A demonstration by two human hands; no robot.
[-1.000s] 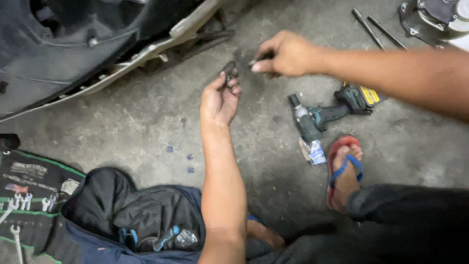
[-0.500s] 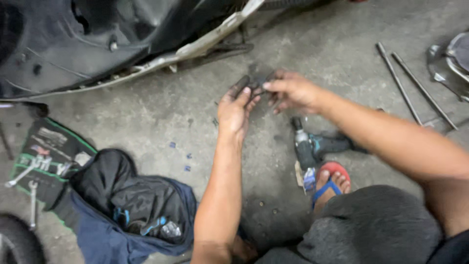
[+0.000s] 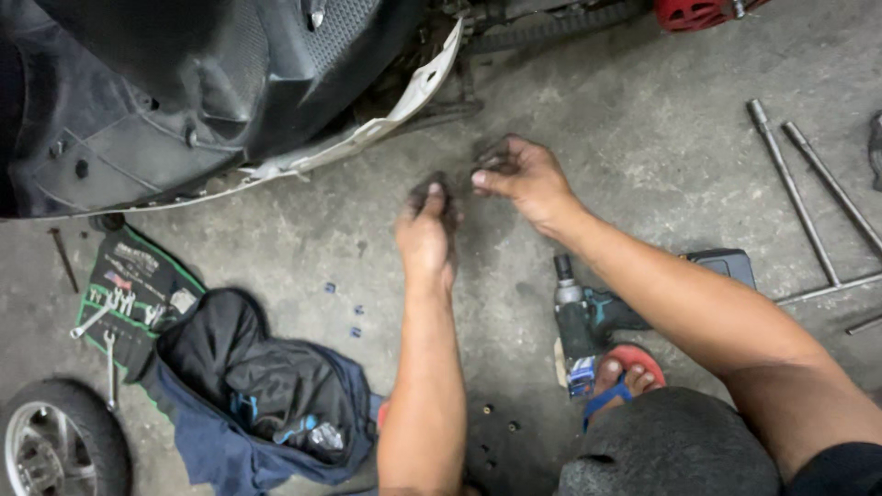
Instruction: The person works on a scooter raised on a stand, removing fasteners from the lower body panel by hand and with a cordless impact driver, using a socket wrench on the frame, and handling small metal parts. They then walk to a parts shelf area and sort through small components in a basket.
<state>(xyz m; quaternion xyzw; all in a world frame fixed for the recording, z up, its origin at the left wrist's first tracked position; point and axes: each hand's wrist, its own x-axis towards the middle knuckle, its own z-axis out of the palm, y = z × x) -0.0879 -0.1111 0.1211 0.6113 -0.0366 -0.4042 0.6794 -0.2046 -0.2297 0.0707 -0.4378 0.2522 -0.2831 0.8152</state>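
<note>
**Head view: two hands meet over a dark part on a concrete floor**

Head camera looks down at a grey concrete floor. Near the centre of the frame the left hand is raised with its fingers closed around a small dark part, though motion blur hides the exact grip. Just to its right, the right hand pinches a second small dark piece between thumb and fingertips. The hands are close together but not touching.

Across the upper left lies a black scooter body panel with a pale edge. Below the right forearm, right of centre, a cordless impact driver rests on the floor beside a foot in a red sandal. At lower left sits an open dark blue bag, with a green tool roll of wrenches beside it and a wheel in the corner. Long metal rods lie at the right edge.
</note>
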